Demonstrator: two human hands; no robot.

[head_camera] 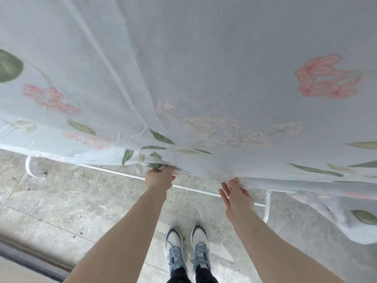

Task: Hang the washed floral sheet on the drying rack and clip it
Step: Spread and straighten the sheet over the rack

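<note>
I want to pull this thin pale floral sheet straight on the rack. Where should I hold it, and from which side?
Probably grip the thin pale floral sheet along its free lower hem, coming from below on the near side. That edge hangs loose over the white rack rail, so fingers can curl under it. The left hand already grips there; the right hand touches it with straight fingers.

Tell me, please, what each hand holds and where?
Left hand grips the floral sheet at its bottom hem; right hand touches the same hem, fingers mostly straight.

A home laundry-drying spot: grey stone-tiled floor (61, 201), white drying rack (204, 189), sliding-door track (30, 260).
</note>
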